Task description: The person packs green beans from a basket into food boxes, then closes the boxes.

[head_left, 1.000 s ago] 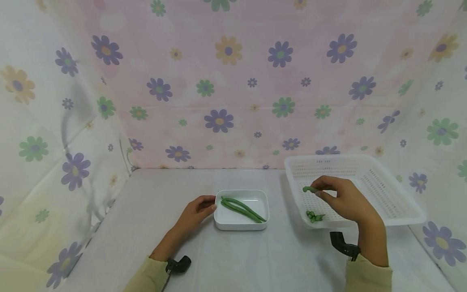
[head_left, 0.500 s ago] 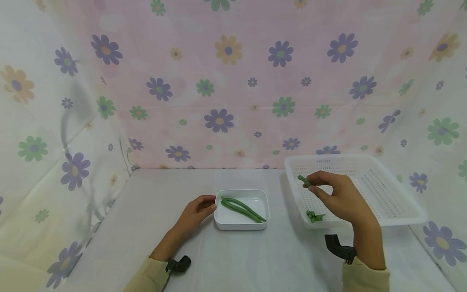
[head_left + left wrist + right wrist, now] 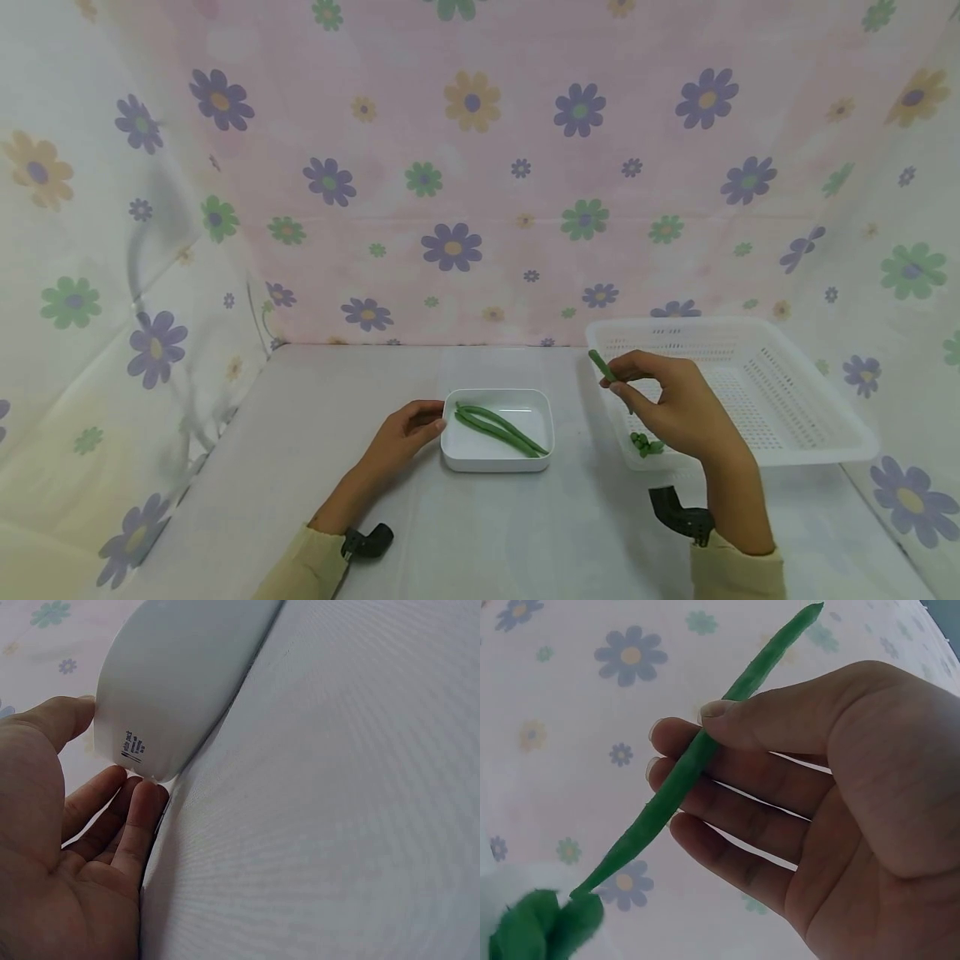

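My right hand pinches a long green bean between thumb and fingers, above the left side of the white slotted basket. The bean is held near its middle, slanting, with both ends sticking out. My left hand rests its thumb and fingertips against the left wall of a small white dish; in the left wrist view the fingers are slightly bent at the dish wall. Two long green beans lie slantwise in that dish. Several green pieces sit bunched in the basket's front left corner.
A pale cloth covers the table, with a gap between dish and basket. Flowered cloth hangs behind and along both sides. A dark camera mount is strapped to each wrist.
My right hand has moved left with the bean, from over the basket's middle toward its left rim, and the bean has turned more upright. The left hand and dish have stayed put.
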The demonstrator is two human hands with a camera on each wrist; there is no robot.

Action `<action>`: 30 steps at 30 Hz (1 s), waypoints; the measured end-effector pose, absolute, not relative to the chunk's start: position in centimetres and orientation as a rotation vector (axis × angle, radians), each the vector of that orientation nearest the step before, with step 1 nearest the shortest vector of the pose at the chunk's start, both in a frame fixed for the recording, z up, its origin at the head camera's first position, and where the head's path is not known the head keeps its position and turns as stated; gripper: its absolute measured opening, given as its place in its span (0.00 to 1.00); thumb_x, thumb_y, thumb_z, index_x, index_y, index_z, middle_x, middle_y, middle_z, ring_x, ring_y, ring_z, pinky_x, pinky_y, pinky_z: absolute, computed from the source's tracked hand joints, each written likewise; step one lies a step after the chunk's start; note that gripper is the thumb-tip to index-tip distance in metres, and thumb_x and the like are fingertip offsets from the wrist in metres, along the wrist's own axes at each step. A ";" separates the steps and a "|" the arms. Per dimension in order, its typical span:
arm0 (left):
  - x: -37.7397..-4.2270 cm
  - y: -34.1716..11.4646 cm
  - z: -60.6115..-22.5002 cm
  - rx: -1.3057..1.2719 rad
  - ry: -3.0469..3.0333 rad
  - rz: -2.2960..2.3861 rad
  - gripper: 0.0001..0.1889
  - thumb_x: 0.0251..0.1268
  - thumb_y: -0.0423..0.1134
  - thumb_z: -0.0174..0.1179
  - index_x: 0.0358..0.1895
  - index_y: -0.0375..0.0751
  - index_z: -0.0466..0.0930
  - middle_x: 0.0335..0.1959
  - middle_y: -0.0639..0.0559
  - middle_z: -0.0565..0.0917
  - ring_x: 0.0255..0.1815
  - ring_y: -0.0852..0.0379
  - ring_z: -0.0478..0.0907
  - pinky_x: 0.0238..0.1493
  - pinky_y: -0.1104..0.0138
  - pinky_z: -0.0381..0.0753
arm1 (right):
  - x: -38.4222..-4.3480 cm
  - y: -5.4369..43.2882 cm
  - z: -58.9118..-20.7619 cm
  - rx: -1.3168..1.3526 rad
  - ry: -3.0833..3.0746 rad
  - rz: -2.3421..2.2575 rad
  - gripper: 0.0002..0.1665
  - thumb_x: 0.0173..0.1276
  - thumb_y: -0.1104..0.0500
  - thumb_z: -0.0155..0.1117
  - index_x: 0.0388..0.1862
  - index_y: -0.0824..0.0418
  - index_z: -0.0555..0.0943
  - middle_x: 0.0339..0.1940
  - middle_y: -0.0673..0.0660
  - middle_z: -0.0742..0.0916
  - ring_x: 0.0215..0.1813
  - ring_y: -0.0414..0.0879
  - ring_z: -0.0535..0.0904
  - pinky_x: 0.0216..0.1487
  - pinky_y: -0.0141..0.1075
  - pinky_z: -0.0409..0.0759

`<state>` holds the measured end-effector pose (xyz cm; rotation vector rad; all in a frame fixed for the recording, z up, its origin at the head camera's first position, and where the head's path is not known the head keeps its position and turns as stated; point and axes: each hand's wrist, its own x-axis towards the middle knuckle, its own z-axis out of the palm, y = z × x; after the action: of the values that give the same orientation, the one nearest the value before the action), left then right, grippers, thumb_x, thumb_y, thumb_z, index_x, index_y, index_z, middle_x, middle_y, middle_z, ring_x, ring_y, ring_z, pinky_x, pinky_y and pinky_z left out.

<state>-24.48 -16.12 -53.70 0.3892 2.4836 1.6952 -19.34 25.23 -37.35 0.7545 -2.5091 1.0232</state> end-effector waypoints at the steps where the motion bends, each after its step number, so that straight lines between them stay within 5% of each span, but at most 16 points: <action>1: -24.5 -16.1 -53.7 0.389 2.484 1.693 0.25 0.77 0.51 0.66 0.70 0.46 0.78 0.67 0.51 0.83 0.68 0.52 0.79 0.73 0.54 0.75 | -19.4 25.0 -37.4 0.760 -2.511 1.018 0.12 0.71 0.70 0.72 0.48 0.55 0.88 0.42 0.42 0.92 0.44 0.39 0.88 0.41 0.33 0.85; 13: -24.6 -16.2 -53.9 0.409 2.474 1.709 0.24 0.77 0.51 0.66 0.70 0.46 0.79 0.67 0.50 0.82 0.68 0.52 0.79 0.74 0.52 0.74 | -20.1 22.6 -38.1 0.893 -2.432 1.023 0.19 0.67 0.72 0.75 0.48 0.51 0.86 0.44 0.41 0.89 0.47 0.39 0.87 0.50 0.36 0.85; 30: -24.7 -16.2 -54.0 0.401 2.455 1.731 0.24 0.77 0.49 0.66 0.69 0.45 0.79 0.66 0.49 0.83 0.67 0.52 0.80 0.73 0.53 0.75 | -20.5 17.9 -39.9 0.886 -2.494 1.086 0.13 0.69 0.69 0.75 0.49 0.56 0.86 0.43 0.46 0.89 0.43 0.40 0.85 0.45 0.40 0.87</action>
<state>-24.74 -16.20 -53.96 0.4013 2.4553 1.7306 -20.54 17.85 -39.94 0.8857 -2.4940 1.0863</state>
